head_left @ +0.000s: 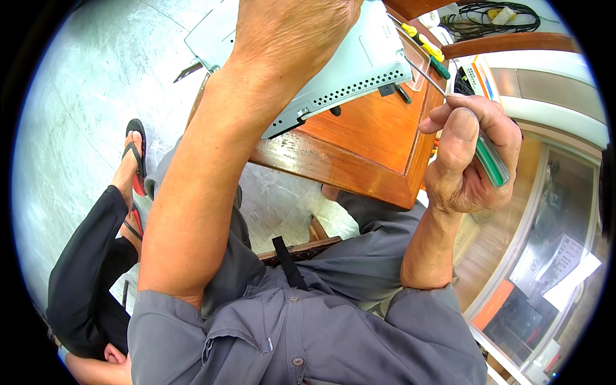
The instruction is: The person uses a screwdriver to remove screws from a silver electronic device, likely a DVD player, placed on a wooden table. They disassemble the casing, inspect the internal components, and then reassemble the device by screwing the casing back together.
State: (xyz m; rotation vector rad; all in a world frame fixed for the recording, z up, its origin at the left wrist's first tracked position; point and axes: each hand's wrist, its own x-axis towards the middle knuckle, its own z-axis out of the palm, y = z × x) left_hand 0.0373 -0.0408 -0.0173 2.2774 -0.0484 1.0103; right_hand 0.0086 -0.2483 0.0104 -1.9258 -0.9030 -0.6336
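Observation:
My left hand (292, 29) is over a pale metal casing (350, 61) with rows of holes, its fingers cut off by the top edge. The casing rests on a wooden table (366, 147), tilted across it. My right hand (468, 147) grips a green-handled screwdriver (489, 160), whose thin shaft points up-left to the casing's right edge. Beside the casing lie a yellow-handled tool (423, 42) and a dark green-handled one (439, 67).
Another person's legs in sandals (90, 263) and a hand (114, 355) are at the left. Coiled black cable (487, 19) lies at the top right, near a white-and-orange box (481, 80). A glass-fronted cabinet (532, 269) with papers stands at the right.

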